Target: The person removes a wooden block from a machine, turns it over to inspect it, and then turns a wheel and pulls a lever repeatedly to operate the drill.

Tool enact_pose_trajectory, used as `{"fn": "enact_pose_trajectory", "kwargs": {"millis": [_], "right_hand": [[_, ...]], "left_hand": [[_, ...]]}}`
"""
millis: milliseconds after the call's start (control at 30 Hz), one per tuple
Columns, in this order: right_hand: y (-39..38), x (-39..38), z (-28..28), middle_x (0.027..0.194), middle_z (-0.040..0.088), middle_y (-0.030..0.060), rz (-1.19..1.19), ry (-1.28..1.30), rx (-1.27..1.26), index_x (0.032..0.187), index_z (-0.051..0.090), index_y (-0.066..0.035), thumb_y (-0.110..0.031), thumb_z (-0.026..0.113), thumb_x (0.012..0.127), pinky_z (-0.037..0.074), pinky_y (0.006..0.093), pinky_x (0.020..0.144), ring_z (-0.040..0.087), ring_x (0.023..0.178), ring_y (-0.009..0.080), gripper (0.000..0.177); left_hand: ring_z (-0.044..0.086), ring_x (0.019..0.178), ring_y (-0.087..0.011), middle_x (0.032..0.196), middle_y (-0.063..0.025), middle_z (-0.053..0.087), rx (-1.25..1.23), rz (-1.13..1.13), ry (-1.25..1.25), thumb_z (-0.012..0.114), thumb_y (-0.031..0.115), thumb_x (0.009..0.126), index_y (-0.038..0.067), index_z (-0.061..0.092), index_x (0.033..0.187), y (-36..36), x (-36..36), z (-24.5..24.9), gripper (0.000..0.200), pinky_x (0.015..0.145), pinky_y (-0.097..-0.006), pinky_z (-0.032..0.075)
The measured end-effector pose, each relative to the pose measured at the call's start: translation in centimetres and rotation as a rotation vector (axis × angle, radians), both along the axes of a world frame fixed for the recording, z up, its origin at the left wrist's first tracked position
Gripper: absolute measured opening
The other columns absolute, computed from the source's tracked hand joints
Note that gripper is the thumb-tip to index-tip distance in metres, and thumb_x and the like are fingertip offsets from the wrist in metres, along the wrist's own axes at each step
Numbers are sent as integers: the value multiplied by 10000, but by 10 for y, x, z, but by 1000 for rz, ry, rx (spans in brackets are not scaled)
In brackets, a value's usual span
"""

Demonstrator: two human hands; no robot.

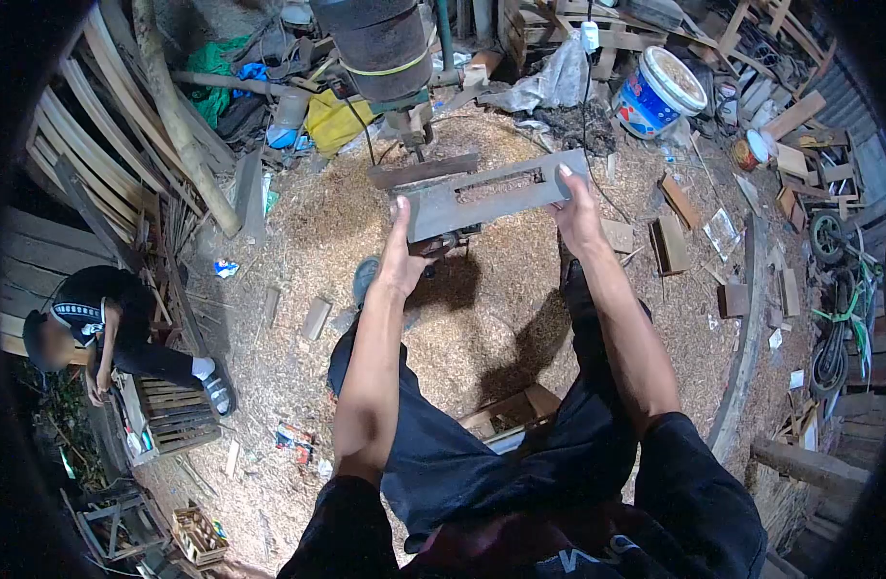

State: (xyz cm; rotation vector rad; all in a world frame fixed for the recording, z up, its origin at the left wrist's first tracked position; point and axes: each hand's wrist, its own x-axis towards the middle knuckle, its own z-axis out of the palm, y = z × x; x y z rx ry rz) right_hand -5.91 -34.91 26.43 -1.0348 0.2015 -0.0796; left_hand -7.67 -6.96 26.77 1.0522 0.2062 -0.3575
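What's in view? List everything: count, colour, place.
Slotted board: one, grey, centre
Machine: one, dark, top centre
Bucket: one, white and blue, upper right
Sheet: one, yellow, beside machine
Netting: one, green, upper left
Pole: one, tan, upper left
Curved strips: many, pale, far left
Wooden blocks: several, brown, right
Wheels: two, black, far right
Shavings: uncountable, tan, floor
Scrap: uncountable, mixed, edges
Slatted crates: at least two, brown, lower left
Other person: one, dark clothing, left
Left grip: one, bare, board's left end
Right grip: one, bare, board's right end
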Motion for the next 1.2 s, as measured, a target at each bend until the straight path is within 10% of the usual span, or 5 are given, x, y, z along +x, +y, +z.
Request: {"fn": "enact_pose_trajectory", "kwargs": {"millis": [667,967,1200], "right_hand": [[17,-5,3,1479,306,161,157,48,88,1489,209,-132,-773,434,836,313,589,1068,367,1321,388,943],[19,-4,11,1317,456,99,-109,62,17,1353,407,-135,-567,616,844,320,602,1015,362,1317,288,699],[19,-14,19,1338,468,210,-110,-191,-469,1432,351,-72,-327,706,733,358,444,1040,450,1247,306,824]], "left_hand": [[457,1163,-296,1307,-116,462,-128,256,101,618,657,764,117,397,1373,10,8,10,843,972,-531,371],[497,1185,-324,1320,-139,495,-193,22,150,534,542,798,116,455,1339,12,-4,15,693,954,-579,391],[274,1402,-344,1488,-258,303,608,-253,-253,621,614,821,11,277,1469,8,0,14,949,1139,-457,247]]}}
